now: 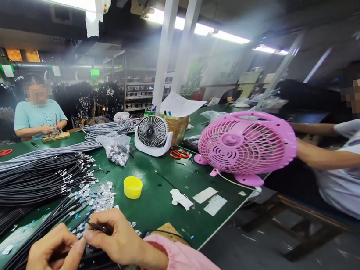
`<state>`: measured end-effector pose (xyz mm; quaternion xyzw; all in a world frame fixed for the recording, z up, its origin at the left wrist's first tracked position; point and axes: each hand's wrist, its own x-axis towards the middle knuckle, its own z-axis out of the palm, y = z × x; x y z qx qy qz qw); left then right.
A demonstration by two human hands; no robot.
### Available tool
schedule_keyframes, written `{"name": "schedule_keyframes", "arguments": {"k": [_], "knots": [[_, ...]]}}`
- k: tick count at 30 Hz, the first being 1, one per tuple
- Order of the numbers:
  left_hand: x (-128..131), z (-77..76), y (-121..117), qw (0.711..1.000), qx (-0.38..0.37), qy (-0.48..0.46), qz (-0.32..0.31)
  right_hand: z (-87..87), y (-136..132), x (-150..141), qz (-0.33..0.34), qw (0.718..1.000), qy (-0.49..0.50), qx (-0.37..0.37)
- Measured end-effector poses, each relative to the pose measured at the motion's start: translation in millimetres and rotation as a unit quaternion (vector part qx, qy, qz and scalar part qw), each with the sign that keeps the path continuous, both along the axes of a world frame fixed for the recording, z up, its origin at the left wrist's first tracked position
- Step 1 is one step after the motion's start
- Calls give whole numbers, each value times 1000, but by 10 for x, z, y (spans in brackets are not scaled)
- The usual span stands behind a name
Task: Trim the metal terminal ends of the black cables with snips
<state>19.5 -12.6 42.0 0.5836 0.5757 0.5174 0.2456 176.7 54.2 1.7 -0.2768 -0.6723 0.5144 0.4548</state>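
Nearer me than the yellow ring (133,187), my right hand (119,238) pinches a thin dark piece (97,227); what my left hand's (52,260) grip pinches, I can't tell. Black cables (33,178) lie left of the ring.

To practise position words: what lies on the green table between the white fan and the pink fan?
In the head view, orange-handled scissors, with something dark behind, lie between the white fan and pink fan.
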Motion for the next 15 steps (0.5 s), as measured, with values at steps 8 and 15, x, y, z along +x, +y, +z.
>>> {"name": "schedule_keyframes", "arguments": {"k": [8, 15], "knots": [[-49, -145, 83, 1000, 22, 17, 5, 180, -65, -33, -62, 993, -14, 101], [-160, -264, 146, 997, 71, 14, -34, 282, -50, -15, -87, 992, -49, 77]]}}
